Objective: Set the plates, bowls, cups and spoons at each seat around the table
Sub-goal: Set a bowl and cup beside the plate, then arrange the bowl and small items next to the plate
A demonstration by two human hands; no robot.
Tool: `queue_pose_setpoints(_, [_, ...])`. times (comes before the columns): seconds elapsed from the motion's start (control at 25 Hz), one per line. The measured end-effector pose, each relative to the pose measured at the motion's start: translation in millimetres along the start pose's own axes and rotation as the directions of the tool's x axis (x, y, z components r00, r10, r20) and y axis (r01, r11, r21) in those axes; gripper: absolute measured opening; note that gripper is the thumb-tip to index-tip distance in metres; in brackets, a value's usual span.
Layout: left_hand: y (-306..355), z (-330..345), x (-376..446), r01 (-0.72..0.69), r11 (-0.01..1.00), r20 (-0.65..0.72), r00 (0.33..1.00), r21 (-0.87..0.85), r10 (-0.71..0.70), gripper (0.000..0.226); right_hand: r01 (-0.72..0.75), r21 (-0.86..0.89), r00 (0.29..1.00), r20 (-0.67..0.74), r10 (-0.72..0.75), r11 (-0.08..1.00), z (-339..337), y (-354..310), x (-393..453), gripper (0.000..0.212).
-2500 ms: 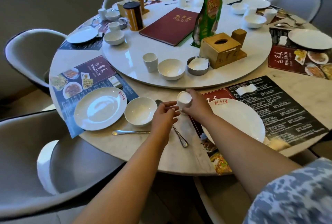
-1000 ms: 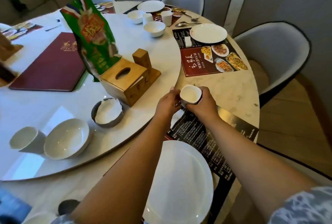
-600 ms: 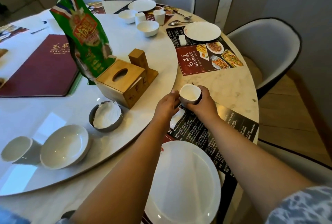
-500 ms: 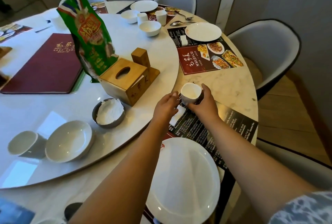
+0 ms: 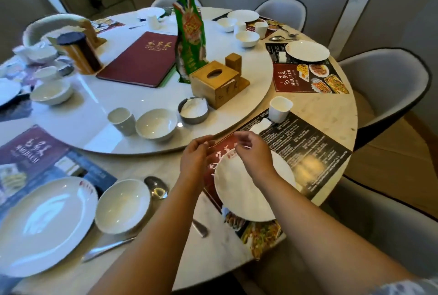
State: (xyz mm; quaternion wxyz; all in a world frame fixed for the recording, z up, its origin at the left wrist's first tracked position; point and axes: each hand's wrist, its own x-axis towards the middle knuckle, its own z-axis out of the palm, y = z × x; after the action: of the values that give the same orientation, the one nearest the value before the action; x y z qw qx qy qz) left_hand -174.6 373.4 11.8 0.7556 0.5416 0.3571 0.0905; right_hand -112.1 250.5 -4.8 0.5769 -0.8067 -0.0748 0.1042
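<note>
A small white cup point(image 5: 280, 108) stands alone on the far corner of the dark placemat point(image 5: 301, 145), apart from both hands. My left hand point(image 5: 196, 159) and my right hand point(image 5: 253, 153) hover empty, fingers loosely curled, over the near white plate point(image 5: 251, 197) on that mat. To the left lie another plate point(image 5: 45, 223), a bowl point(image 5: 122, 206) and two spoons point(image 5: 156, 188). On the turntable point(image 5: 83, 129) a second cup point(image 5: 121, 120) and bowl point(image 5: 156, 124) sit near its front edge.
The turntable also carries a wooden tissue box point(image 5: 216, 82), a green bag point(image 5: 190, 39), a red menu point(image 5: 142, 60) and a metal dish point(image 5: 193, 111). Further settings lie at the far seats. Grey chairs point(image 5: 388, 86) ring the table.
Both hands let go of the cup, which now stands on the placemat's far corner. They have drawn back toward me over the plate, and my view swung left.
</note>
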Motion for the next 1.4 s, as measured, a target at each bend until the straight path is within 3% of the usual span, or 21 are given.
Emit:
queue_pose_setpoints(0.24, [25, -79, 38, -0.117, 0.99, -0.34, 0.931, 0.073, 0.135, 0.031, -0.054, 0.045, 0.988, 0.147, 0.047, 0.998, 78, -36, 13, 0.027])
queue_pose_setpoints(0.4, [38, -109, 69, -0.135, 0.978, -0.407, 0.893, 0.161, 0.19, 0.042, -0.165, 0.042, 0.975, 0.155, 0.156, 0.985, 131, -51, 37, 0.035])
queue_pose_setpoints(0.64, [37, -127, 98, -0.066, 0.982, -0.226, 0.968, 0.177, 0.106, 0.046, -0.253, -0.009, 0.964, 0.08, 0.253, 0.967, 181, -55, 57, 0.049])
queue_pose_setpoints(0.88, [36, -124, 89, -0.092, 0.991, -0.224, 0.968, 0.097, 0.112, 0.041, -0.245, 0.061, 0.969, -0.011, 0.246, 0.968, 170, -54, 46, 0.049])
queue_pose_setpoints(1.04, [31, -90, 69, -0.107, 0.99, -0.151, 0.981, 0.095, 0.121, 0.04, -0.253, 0.168, 0.956, -0.109, 0.273, 0.953, 124, -47, 30, 0.047])
queue_pose_setpoints(1.4, [2, 65, 30, -0.072, 0.966, 0.19, 0.981, 0.249, 0.025, 0.052, -0.275, 0.257, 0.86, -0.364, 0.356, 0.927, -37, -5, 21, 0.045])
